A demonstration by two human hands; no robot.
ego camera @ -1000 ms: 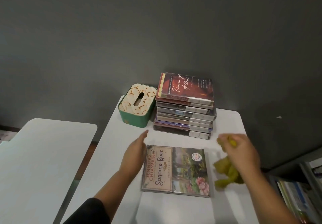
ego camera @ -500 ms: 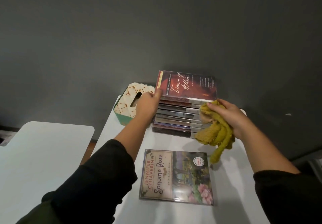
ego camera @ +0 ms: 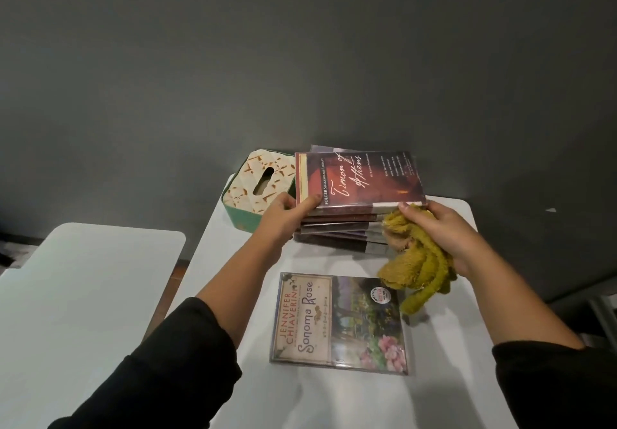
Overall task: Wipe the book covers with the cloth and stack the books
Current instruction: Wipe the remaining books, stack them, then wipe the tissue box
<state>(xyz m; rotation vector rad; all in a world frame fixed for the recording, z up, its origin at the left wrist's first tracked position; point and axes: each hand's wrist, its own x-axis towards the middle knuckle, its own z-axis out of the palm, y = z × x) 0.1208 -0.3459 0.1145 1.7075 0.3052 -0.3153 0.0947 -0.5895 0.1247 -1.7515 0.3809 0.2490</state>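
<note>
Top book (ego camera: 359, 179) is gripped at its lower-left corner by left hand (ego camera: 287, 214), long axis across frame; right hand (ego camera: 444, 231), clutching cloth (ego camera: 417, 261), touches its lower-right corner.

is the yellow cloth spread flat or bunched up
Bunched up. The yellow cloth hangs crumpled from the right hand, its folds and loose ends drooping beside the book stack.
</note>
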